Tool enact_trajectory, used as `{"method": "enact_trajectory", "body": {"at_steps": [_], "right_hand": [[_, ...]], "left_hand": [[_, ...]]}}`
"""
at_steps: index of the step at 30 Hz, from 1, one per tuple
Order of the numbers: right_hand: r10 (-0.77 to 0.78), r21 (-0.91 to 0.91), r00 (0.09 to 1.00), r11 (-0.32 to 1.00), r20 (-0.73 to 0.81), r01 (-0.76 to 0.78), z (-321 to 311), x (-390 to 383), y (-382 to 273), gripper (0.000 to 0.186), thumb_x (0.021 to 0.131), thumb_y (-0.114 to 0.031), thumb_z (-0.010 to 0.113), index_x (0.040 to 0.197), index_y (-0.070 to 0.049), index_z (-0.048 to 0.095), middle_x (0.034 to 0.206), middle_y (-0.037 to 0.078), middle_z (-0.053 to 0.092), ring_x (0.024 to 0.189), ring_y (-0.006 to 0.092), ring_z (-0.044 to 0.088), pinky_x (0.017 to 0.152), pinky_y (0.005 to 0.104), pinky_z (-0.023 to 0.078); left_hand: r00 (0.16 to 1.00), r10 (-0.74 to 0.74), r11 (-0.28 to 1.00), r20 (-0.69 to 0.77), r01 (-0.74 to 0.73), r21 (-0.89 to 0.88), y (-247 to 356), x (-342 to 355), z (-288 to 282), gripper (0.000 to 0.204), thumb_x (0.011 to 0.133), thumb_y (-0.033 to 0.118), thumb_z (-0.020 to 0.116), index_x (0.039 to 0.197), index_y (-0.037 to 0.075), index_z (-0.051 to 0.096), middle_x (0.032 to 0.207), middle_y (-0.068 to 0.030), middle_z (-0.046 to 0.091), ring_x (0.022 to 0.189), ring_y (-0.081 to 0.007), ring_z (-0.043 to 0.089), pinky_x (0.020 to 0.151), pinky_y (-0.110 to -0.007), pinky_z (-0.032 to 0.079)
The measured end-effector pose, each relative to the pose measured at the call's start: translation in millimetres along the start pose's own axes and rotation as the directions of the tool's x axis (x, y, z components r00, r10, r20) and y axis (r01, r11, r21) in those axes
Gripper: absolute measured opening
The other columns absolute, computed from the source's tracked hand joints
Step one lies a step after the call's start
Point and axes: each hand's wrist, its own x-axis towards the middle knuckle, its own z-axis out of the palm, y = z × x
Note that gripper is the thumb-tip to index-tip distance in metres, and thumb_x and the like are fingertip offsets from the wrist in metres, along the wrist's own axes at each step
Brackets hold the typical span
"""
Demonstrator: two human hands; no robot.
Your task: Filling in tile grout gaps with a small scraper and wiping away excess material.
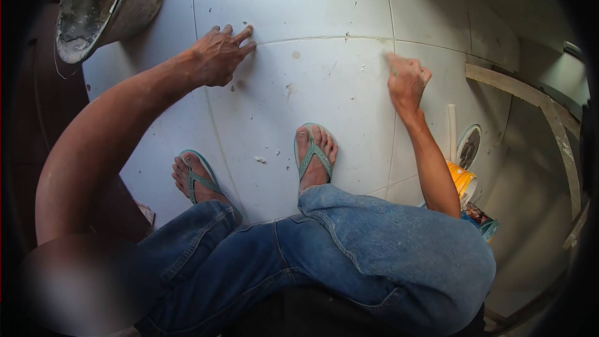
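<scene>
White floor tiles (337, 90) with thin dark joints lie under both hands. My left hand (223, 56) rests near a crossing of two joints, its fingers spread and bent, fingertips at the tile, holding nothing visible. Over the joint crossing on the right is my right hand (407, 80), fingers mostly curled in, one digit pointing at the joint. That fingertip is smeared by motion; whether something small is in the hand cannot be seen. Small crumbs of debris (260, 160) lie scattered on the tiles.
A mortar-stained bucket (140, 6) lies tilted at the upper left. By my right forearm are a yellow container (460, 178), a round dark-faced disc (468, 146) and a pale tube (452, 131). Wooden strips (505, 81) stand along the right side. My sandalled feet (315, 156) are on the tiles.
</scene>
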Motion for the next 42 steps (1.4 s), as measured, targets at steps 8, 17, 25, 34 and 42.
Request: {"method": "enact_trajectory", "body": {"at_steps": [8, 17, 25, 34, 42], "right_hand": [[-0.067, 0.120, 0.996, 0.991, 0.051, 0.061, 10.3, 19.5, -12.1, 0.034, 0.096, -0.007, 0.063, 0.122, -0.018, 0.081, 0.104, 0.003, 0.080, 0.101, 0.0250, 0.069, 0.097, 0.0489, 0.039], [-0.020, 0.143, 0.975, 0.990, 0.220, -0.012, -20.3, 40.1, -36.6, 0.024, 0.103, -0.019, 0.067, 0.120, -0.017, 0.084, 0.113, 0.006, 0.082, 0.105, 0.0266, 0.069, 0.100, 0.0462, 0.040], [-0.015, 0.162, 0.998, 0.987, 0.062, 0.005, 0.9, 48.1, -16.0, 0.025, 0.098, -0.016, 0.070, 0.118, -0.020, 0.085, 0.112, 0.004, 0.082, 0.101, 0.0266, 0.069, 0.095, 0.0459, 0.038], [-0.045, 0.014, 0.997, 0.999, -0.069, 0.046, 23.8, 38.3, -13.5, 0.039, 0.093, -0.006, 0.066, 0.126, -0.020, 0.080, 0.115, 0.002, 0.081, 0.102, 0.0222, 0.069, 0.096, 0.0464, 0.040], [-0.044, 0.015, 0.995, 0.999, -0.088, 0.046, -8.3, 34.5, -6.5, 0.044, 0.091, -0.002, 0.069, 0.131, -0.019, 0.078, 0.116, 0.001, 0.081, 0.105, 0.0229, 0.068, 0.100, 0.0460, 0.041]], "left_hand": [[0.992, -0.057, 0.998, 0.111, 0.057, 0.012, 10.3, -2.1, -10.6, 0.082, 0.092, 0.011, 0.070, 0.168, 0.004, 0.039, 0.179, -0.0237, 0.022, 0.154, -0.0494, 0.042, 0.125, -0.055, 0.044], [0.988, -0.075, 0.994, 0.135, 0.063, 0.092, 16.4, -8.2, -9.6, 0.092, 0.093, 0.019, 0.076, 0.171, 0.003, 0.030, 0.181, -0.0252, 0.013, 0.159, -0.0520, 0.032, 0.129, -0.058, 0.038], [0.989, -0.063, 0.989, 0.135, 0.045, 0.138, 20.1, -0.2, -6.9, 0.102, 0.093, 0.032, 0.083, 0.172, 0.004, 0.026, 0.182, -0.0252, 0.007, 0.161, -0.0525, 0.027, 0.132, -0.057, 0.031], [0.988, -0.054, 0.990, 0.142, 0.034, 0.140, 25.0, 6.6, -8.5, 0.104, 0.093, 0.037, 0.084, 0.173, 0.003, 0.026, 0.181, -0.0264, 0.006, 0.161, -0.0530, 0.027, 0.132, -0.056, 0.032], [0.988, -0.053, 0.988, 0.145, 0.030, 0.154, 20.7, 1.2, -6.1, 0.104, 0.094, 0.040, 0.082, 0.173, 0.003, 0.025, 0.182, -0.0256, 0.004, 0.162, -0.0514, 0.026, 0.132, -0.055, 0.031]]}}
